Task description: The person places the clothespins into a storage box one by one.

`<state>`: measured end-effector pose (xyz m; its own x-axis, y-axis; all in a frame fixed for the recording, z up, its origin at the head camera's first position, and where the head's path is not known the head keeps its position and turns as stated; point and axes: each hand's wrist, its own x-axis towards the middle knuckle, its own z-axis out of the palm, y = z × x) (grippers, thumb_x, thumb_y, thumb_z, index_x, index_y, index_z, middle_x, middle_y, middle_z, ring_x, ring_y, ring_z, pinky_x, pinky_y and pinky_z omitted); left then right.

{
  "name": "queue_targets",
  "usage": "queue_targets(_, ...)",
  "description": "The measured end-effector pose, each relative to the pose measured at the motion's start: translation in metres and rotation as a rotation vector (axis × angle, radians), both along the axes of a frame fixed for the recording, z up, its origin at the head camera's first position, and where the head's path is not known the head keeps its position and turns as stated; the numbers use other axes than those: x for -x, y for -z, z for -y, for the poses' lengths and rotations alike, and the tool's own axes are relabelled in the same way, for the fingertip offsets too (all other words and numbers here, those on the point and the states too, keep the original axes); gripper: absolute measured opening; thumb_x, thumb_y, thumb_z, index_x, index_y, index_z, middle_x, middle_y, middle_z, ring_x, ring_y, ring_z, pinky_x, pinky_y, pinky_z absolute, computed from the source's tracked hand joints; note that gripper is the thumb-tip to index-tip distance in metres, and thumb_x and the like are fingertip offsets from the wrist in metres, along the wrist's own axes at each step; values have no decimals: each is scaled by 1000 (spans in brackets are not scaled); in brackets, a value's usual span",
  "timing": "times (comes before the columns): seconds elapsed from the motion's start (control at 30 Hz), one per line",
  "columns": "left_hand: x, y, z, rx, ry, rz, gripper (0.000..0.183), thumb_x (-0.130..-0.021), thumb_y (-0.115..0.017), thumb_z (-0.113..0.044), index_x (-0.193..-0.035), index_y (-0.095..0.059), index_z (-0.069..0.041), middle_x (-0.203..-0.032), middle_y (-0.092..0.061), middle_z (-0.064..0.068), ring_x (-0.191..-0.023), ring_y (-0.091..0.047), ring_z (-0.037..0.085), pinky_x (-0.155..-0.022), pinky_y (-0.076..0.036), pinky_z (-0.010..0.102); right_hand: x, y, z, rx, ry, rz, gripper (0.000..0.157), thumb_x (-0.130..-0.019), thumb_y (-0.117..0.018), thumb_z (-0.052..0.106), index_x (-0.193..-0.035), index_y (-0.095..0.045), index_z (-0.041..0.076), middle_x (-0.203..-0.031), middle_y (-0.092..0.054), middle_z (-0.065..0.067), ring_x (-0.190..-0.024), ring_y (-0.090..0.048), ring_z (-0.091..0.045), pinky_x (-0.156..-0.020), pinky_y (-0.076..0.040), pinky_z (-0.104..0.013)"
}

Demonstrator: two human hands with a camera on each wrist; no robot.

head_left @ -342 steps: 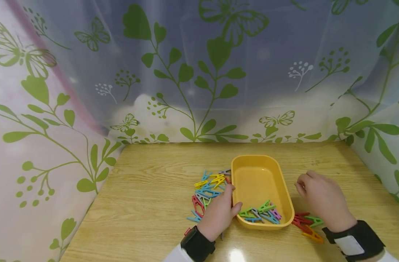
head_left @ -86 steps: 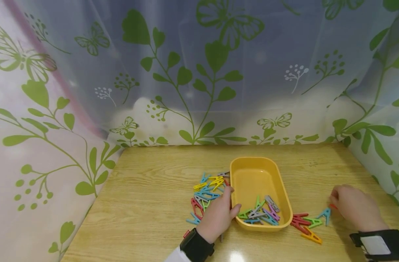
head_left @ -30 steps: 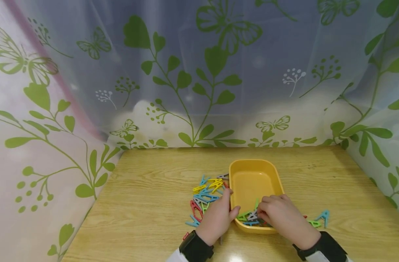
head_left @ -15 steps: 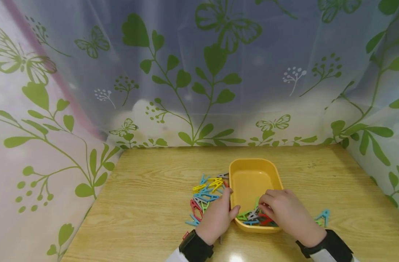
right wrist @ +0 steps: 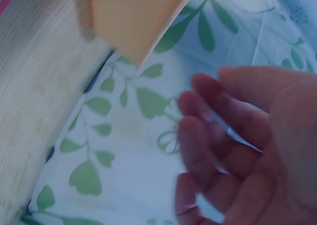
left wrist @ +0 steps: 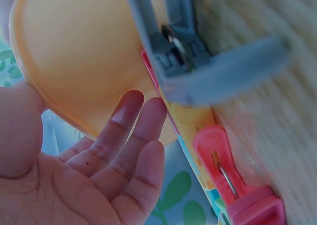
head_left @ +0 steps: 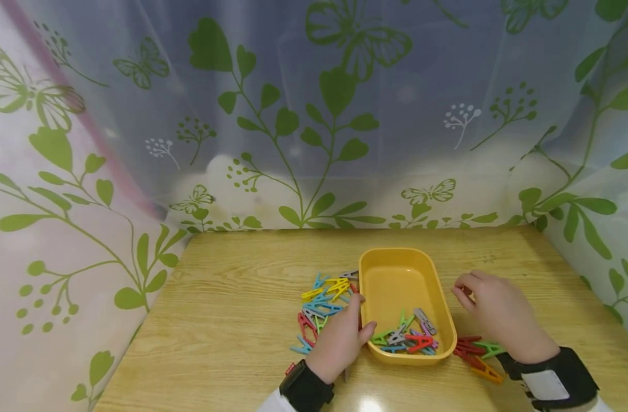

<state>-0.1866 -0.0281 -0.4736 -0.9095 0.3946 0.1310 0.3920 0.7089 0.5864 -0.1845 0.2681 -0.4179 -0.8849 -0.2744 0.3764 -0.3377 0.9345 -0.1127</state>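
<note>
Yellow, round-cornered plastic tray [head_left: 398, 286], angular clothespins [head_left: 421, 343] inside — left hand [head_left: 338, 344] touching its side, fingers relaxed — right hand [head_left: 501, 312] loosely curled, empty

The tray [head_left: 396, 292] is yellow, pegs [head_left: 419, 343] multicoloured, curtain [head_left: 339, 91] green-leafed.

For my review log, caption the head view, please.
Left hand at a yellow rectangular tray holding multicoloured plastic clothespins; empty right hand beside it, over a wood-grain table.

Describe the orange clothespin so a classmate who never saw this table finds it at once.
On the wooden table, find the yellow tray. Beside its near right corner lie red clothespins and a green clothespin. The orange clothespin lies with them, lowest in the head view, the only orange one in that group.
</note>
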Motion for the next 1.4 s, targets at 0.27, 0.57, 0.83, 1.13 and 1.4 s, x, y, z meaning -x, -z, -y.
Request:
queue_targets(0.27, 0, 0, 1, 6, 6, -18, 49, -103, -65, -29, -141, -46, -5, -62, -44, -6, -49, -41, 5, -47, -29, 22, 8, 8, -19, -117, 53, 430, 7, -88, -79, 13, -86, -73, 10, -81, -66, 0, -69, -60, -15, -61, -53, -38)
queue_targets(0.57, 1, 1, 0, 6, 0, 0, 50, -103, -65, -30, -141, -45, -7, -61, -42, -7, -50, -40, 6, -47, -28, 22, 11, 18, -18, -32, 37, 660, 8, -86, -77, 12, -80, -73, 16, -78, -64, 4, -68, -53, -14, -63, -47, -34)
queue_targets(0.83, 0, 0, 0, -2, 1, 21, 50, -103, -65, -29, -142, -45, -7, -60, -41, -7, -47, -38, 6, -47, -27, 22, 13, 23, -20, -40, 45, 706, 9, -86, -79, 9, -82, -74, 15, -80, -67, 3, -71, -56, -15, -66, -52, -37)
queue_targets(1.13, 0, 1, 0, 1, 0, 10, 50, -103, -65, -29, -142, -45, -6, -61, -43, -6, -48, -40, 6, -47, -28, 22, 11, 26, -22, -48, 34, 652, 17, -89, -74, 9, -74, -68, 15, -69, -56, 4, -63, -49, -14, -60, -40, -31)
queue_targets(1.4, -1, 0, 0, 1, -1, 15, 48, -103, -65, -29, -141, -45, -7, -61, -43, -6, -49, -41, 6, -47, -28, 22, 17, 31, -24, -95, 56, 645, 11, -94, -72, 13, -84, -74, 12, -73, -59, 3, -66, -52, -15, -63, -47, -33)
